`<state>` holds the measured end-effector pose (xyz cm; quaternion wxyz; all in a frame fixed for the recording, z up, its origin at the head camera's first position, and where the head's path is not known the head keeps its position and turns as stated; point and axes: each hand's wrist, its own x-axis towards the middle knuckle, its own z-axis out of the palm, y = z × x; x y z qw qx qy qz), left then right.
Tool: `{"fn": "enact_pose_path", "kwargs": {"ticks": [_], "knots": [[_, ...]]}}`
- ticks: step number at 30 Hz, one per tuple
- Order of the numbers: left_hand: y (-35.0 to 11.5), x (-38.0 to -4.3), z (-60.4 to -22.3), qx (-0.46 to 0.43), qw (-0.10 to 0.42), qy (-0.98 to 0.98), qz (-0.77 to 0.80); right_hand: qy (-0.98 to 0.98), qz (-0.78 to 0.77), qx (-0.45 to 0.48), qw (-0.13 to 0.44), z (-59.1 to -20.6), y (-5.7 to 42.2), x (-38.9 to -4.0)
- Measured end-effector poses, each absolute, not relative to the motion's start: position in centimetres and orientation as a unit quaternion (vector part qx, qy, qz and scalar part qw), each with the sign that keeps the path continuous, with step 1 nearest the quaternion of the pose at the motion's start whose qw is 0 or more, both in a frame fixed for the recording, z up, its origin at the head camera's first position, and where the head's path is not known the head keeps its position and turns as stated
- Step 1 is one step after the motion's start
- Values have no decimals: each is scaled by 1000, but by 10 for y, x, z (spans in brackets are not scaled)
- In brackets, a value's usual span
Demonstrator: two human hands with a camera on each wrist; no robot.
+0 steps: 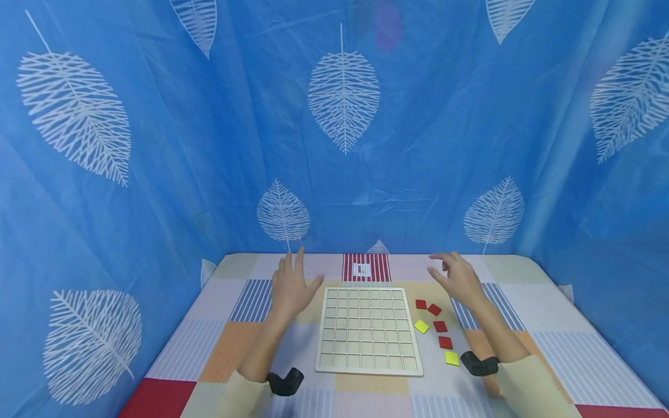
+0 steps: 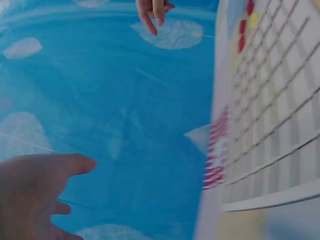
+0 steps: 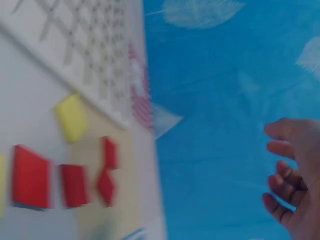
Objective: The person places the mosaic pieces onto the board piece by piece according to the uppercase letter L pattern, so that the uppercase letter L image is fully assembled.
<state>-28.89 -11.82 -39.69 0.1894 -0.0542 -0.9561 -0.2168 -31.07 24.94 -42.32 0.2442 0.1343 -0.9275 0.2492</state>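
A cream grid board [image 1: 368, 331] with square cells lies on the patchwork cloth. My left hand [image 1: 292, 287] hovers past its far left corner, fingers spread and holding nothing. On the other side, my right hand [image 1: 460, 280] is raised beyond the tiles, its fingers loosely bent around air. Several red tiles [image 1: 440, 326] are scattered right of the board, along with a yellow tile [image 1: 421, 326] and a nearer yellow tile [image 1: 452, 358]. In the right wrist view, the red tile [image 3: 31, 177] and yellow tile [image 3: 72, 118] lie flat, blurred.
Behind the board lies a small card [image 1: 362, 270] with a printed grid, on a red-striped patch of the cloth. Blue curtains [image 1: 345, 191] with white leaf prints enclose the table at the back and both sides. Black wrist straps [image 1: 286, 382] show at both cuffs.
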Motion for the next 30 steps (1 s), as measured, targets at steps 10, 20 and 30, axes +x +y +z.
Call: {"fn": "enact_pose_path", "kwargs": {"ticks": [10,20,30], "knots": [[-108,-289,-476,-61,162,-923,-344,-937,327,69,100,-487,255,-323],[-112,-288,-526,-79,80,-922,-370,-941,329,69,33,-513,259,-324],[-114,-286,-533,-109,91,-939,-312,-937,335,84,47,-516,263,-326]]}}
